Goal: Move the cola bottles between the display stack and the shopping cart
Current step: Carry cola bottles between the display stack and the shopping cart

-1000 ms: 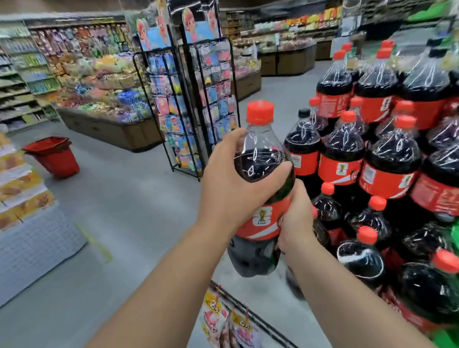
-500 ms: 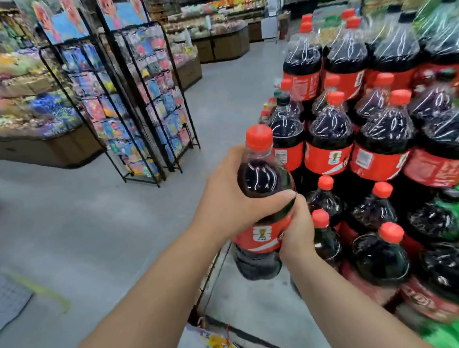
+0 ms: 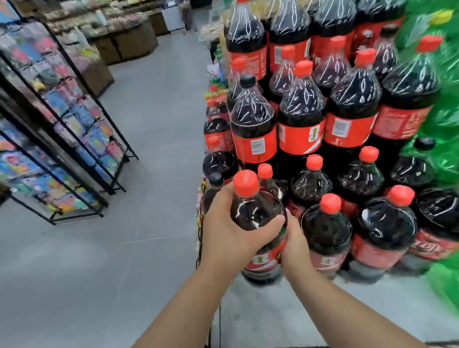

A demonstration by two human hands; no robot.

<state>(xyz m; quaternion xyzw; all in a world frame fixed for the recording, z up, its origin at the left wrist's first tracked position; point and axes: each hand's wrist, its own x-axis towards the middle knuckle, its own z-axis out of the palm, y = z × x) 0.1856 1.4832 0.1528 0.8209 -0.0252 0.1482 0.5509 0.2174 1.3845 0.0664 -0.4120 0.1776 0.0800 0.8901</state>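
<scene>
- Since the earlier frame you've brought the cola bottle (image 3: pixel 251 211) lower, level with the bottom row of the display stack (image 3: pixel 302 110).
- Your left hand (image 3: pixel 225 234) wraps its shoulder, fingers curled round.
- Your right hand (image 3: pixel 294 247) grips its label side, just beside the stacked bottles.

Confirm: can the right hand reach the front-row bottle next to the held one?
Likely yes: front-row bottle stands right beside the right hand, nothing between; but that hand grips the held bottle.
</scene>
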